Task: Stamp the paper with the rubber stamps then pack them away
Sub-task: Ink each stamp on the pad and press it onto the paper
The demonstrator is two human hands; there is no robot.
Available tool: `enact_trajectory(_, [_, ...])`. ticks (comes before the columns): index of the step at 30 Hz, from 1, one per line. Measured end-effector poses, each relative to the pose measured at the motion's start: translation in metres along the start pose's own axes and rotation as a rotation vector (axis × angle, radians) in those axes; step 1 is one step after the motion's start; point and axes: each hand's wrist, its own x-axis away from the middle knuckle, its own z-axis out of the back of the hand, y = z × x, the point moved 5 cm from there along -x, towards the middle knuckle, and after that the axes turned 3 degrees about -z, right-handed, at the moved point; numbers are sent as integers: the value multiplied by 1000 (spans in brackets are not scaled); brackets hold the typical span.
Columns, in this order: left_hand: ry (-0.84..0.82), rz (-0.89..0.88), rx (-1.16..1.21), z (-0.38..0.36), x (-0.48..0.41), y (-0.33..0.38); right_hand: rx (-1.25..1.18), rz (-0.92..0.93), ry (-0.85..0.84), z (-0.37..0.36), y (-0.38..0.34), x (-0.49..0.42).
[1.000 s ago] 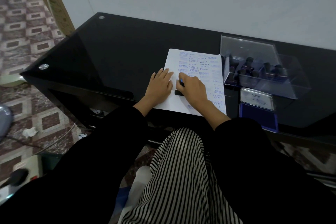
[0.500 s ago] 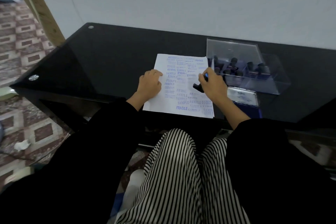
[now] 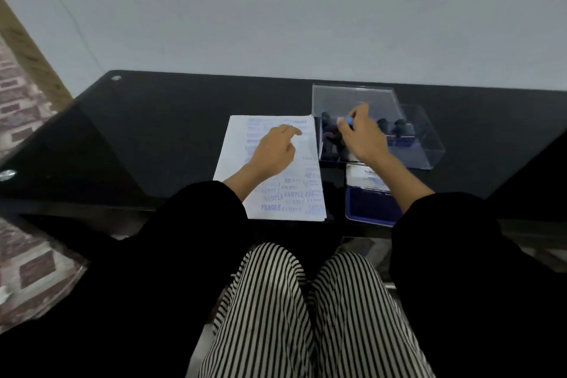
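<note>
Head view: 1 paper (image 3: pixel 236 159), 2 hands, 1 stamp (image 3: pixel 349 121).

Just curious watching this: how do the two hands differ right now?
The left hand lies over the stamped paper, pointing and holding nothing; the right hand reaches into the clear box, pinching a blue-topped stamp. The left stays nearer the person, the right farther. Both come from black sleeves.

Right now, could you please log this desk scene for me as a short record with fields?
surface: black glass desk
paper: white sheet covered in blue stamp prints, lying flat
left hand: resting on the paper, empty
right hand: over the clear box, pinching a stamp with a blue part
clear box: lid open, dark stamps inside
ink pad: open, in front of the box
</note>
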Motion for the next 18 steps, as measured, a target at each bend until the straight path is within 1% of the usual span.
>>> enact_trajectory(7, [3,-34,51,-6,-62,20,70,15,2,21,9,-56])
enact_trajectory(13, [8,-71,136,-16,-100,20,158,60,2,24,16,-97])
enact_trajectory(18, [7,-119,183,-30,-113,9,139,10,-42,10,32,-120])
